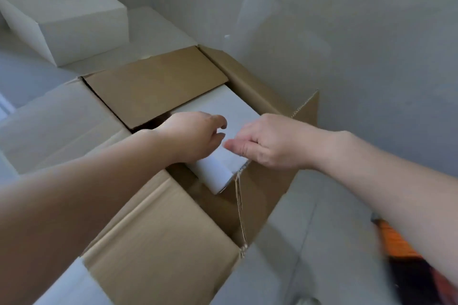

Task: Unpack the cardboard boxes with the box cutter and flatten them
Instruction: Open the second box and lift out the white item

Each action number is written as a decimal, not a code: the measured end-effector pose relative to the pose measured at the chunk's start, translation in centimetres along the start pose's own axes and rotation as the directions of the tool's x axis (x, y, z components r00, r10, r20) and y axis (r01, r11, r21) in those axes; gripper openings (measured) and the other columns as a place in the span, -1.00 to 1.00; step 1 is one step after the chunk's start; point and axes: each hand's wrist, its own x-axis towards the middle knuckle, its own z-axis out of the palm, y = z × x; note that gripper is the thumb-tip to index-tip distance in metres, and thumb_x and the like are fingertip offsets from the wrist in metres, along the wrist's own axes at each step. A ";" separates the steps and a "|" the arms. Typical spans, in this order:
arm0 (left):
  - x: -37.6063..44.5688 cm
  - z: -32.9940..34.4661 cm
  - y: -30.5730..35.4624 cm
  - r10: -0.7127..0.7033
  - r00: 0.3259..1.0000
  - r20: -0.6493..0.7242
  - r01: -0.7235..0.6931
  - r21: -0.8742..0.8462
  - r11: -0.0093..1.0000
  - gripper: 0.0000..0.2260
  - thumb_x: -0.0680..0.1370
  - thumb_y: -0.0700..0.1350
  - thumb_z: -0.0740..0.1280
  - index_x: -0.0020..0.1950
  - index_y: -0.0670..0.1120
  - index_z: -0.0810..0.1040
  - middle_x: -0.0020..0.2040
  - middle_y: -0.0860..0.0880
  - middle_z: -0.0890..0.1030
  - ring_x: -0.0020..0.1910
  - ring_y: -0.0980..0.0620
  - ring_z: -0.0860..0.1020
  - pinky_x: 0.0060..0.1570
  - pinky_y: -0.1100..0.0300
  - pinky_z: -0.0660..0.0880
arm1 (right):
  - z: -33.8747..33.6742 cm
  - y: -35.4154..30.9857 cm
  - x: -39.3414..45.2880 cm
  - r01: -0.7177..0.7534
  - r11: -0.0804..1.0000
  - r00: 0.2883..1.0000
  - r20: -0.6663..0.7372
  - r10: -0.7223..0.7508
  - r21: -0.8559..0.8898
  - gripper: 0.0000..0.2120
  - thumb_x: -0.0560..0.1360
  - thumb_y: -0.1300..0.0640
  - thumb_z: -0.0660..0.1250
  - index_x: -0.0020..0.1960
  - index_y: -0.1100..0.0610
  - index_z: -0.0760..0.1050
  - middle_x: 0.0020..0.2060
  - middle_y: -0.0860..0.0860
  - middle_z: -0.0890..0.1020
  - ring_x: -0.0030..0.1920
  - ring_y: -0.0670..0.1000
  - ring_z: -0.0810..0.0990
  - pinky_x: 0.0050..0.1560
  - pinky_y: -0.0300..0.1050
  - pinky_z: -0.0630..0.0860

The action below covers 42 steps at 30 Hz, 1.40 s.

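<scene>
Centre of frame: the left hand [195, 135] and right hand [264, 142], fingers curled, grip opposite sides of a white inner box [223, 116] seated in the open brown cardboard box [158, 220], whose flaps are folded outward. Upper left: two more white boxes [64, 17] stand stacked against the grey wall [322, 20]. An orange object [396, 242], blurred, lies at lower right.
</scene>
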 end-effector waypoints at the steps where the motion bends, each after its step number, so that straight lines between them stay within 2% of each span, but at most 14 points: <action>1: 0.3 0.5 1.2 0.045 0.999 0.022 -0.044 -0.025 0.999 -0.70 0.58 0.07 0.05 0.27 0.07 0.39 0.12 0.08 0.56 0.07 0.01 0.51 -0.13 0.16 0.38 | -1.1 0.2 -1.2 -0.059 0.998 0.996 0.068 0.057 0.027 -0.37 0.44 -0.42 -0.11 -0.35 0.12 0.29 -0.45 -0.02 0.40 -0.40 0.01 0.40 -0.32 0.00 0.36; 4: 0.6 2.6 5.2 0.212 0.972 0.104 -0.195 -0.154 0.969 -0.80 0.57 0.16 0.02 0.05 0.14 0.37 -0.01 0.10 0.52 0.02 -0.01 0.50 -0.13 0.16 0.35 | -3.3 0.9 -4.2 -0.249 0.967 0.946 0.205 0.253 -0.042 -0.36 0.41 -0.43 -0.05 -0.25 0.12 0.44 -0.46 -0.07 0.45 -0.41 -0.04 0.41 -0.33 -0.05 0.41; 6: 0.6 4.4 7.3 0.305 0.934 0.183 -0.261 -0.232 0.937 -0.65 0.58 0.23 0.05 0.31 0.16 0.32 0.13 0.06 0.49 0.15 -0.02 0.48 -0.01 0.15 0.37 | -3.3 1.9 -5.1 -0.323 0.923 0.896 0.246 0.370 -0.210 -0.44 0.49 -0.36 -0.01 -0.12 0.05 0.55 -0.31 -0.08 0.58 -0.26 -0.04 0.54 -0.21 -0.06 0.49; 8: 0.8 6.1 8.9 0.344 0.894 0.289 -0.274 -0.255 0.927 -0.41 0.54 0.32 0.03 0.52 0.11 0.06 0.33 0.04 0.38 0.24 -0.05 0.44 0.12 0.09 0.39 | -2.3 3.3 -5.6 -0.376 0.841 0.813 0.296 0.501 -0.389 -0.46 0.54 -0.32 -0.03 0.09 0.05 0.52 -0.05 0.01 0.59 0.01 0.04 0.54 0.00 0.02 0.51; 11: 1.1 8.4 10.3 0.349 0.855 0.383 -0.245 -0.295 0.924 -0.30 0.52 0.37 0.01 0.54 0.11 -0.15 0.54 0.07 0.07 0.36 -0.07 0.36 0.26 0.05 0.34 | 0.2 5.7 -6.4 -0.374 0.724 0.627 0.417 0.658 -0.579 -0.34 0.53 -0.37 -0.10 0.48 0.00 0.17 0.46 0.10 0.22 0.47 0.16 0.11 0.36 0.22 0.24; 13: 1.1 9.6 10.8 0.378 0.829 0.412 -0.263 -0.309 0.914 -0.30 0.51 0.38 0.02 0.52 0.17 -0.23 0.56 0.09 -0.10 0.41 -0.06 0.31 0.31 0.07 0.29 | 2.1 7.1 -7.2 -0.417 0.696 0.527 0.468 0.709 -0.584 -0.26 0.52 -0.39 -0.12 0.56 -0.01 -0.09 0.55 0.08 -0.10 0.53 0.18 -0.18 0.45 0.28 0.01; 15: 0.8 10.5 11.0 0.394 0.813 0.428 -0.266 -0.329 0.906 -0.30 0.50 0.40 0.01 0.50 0.21 -0.26 0.56 0.08 -0.16 0.45 -0.06 0.27 0.35 0.08 0.25 | 4.0 8.3 -8.4 -0.492 0.685 0.484 0.485 0.728 -0.537 -0.25 0.51 -0.41 -0.15 0.56 -0.04 -0.21 0.53 0.05 -0.25 0.51 0.16 -0.28 0.47 0.26 -0.09; 19: 0.2 12.3 11.5 0.390 0.794 0.466 -0.271 -0.303 0.914 -0.29 0.50 0.40 -0.01 0.51 0.19 -0.27 0.57 0.02 -0.11 0.44 -0.10 0.28 0.32 0.06 0.30 | 8.3 9.8 -10.4 -0.610 0.689 0.536 0.437 0.722 -0.390 -0.26 0.51 -0.40 -0.17 0.54 -0.06 -0.30 0.52 0.05 -0.30 0.52 0.11 -0.29 0.49 0.19 -0.15; 23: -0.6 14.0 12.3 0.337 0.824 0.455 -0.251 -0.241 0.938 -0.31 0.55 0.30 0.07 0.51 0.16 -0.27 0.57 -0.09 -0.05 0.34 -0.16 0.40 0.19 0.03 0.41 | 12.0 9.7 -10.6 -0.629 0.694 0.564 0.409 0.718 -0.350 -0.19 0.53 -0.35 -0.11 0.49 0.07 -0.44 0.49 0.13 -0.37 0.51 0.10 -0.33 0.49 0.17 -0.21; 28: -0.1 13.2 11.3 0.328 0.880 0.344 -0.231 -0.293 0.928 -0.29 0.55 0.30 0.04 0.54 0.05 -0.25 0.56 0.01 0.03 0.31 -0.08 0.44 0.15 0.07 0.44 | 10.7 10.2 -8.6 -0.586 0.739 0.680 0.294 0.672 -0.333 -0.23 0.53 -0.34 -0.12 0.54 0.07 -0.27 0.52 0.07 -0.29 0.51 0.08 -0.31 0.49 0.19 -0.22; 32: 0.4 10.8 7.5 0.234 0.945 0.228 -0.169 -0.269 0.948 -0.38 0.58 0.23 0.08 0.53 -0.03 0.02 0.46 -0.02 0.27 0.27 -0.07 0.44 0.17 0.07 0.42 | 9.0 10.4 -4.4 -0.514 0.810 0.782 0.234 0.577 -0.280 -0.31 0.55 -0.32 -0.12 0.56 0.00 -0.12 0.54 0.07 -0.20 0.53 0.08 -0.24 0.50 0.15 -0.17; 36: 0.6 8.3 3.3 0.185 0.980 0.072 -0.172 -0.152 0.973 -0.60 0.59 0.13 0.11 0.37 -0.01 0.31 0.21 0.02 0.47 0.09 0.00 0.49 -0.06 0.14 0.43 | 7.7 10.9 1.6 -0.362 0.885 0.895 0.156 0.418 -0.294 -0.29 0.53 -0.35 -0.09 0.55 0.02 -0.04 0.55 0.10 -0.08 0.54 0.08 -0.14 0.50 0.14 -0.07; 40: 0.6 5.9 -1.1 -0.059 0.997 0.058 0.062 -0.047 0.997 -0.64 0.59 0.12 0.11 0.33 0.00 0.33 0.26 0.04 0.45 0.17 0.00 0.46 0.05 0.07 0.47 | 6.4 11.7 7.5 -0.169 0.955 0.966 0.152 0.209 -0.243 -0.32 0.55 -0.33 -0.08 0.54 0.02 0.02 0.54 0.09 0.02 0.53 0.08 -0.05 0.49 0.06 0.00; 42: 0.7 5.5 -2.3 -0.196 0.973 0.125 0.196 0.005 0.981 -0.65 0.59 0.14 0.12 0.25 -0.04 0.36 0.23 0.02 0.44 0.17 -0.02 0.46 0.03 0.13 0.42 | 5.9 12.4 9.8 -0.083 0.971 0.982 0.145 0.118 -0.226 -0.43 0.60 -0.19 -0.01 0.52 0.05 0.09 0.51 0.12 0.11 0.50 0.12 0.05 0.47 0.04 0.07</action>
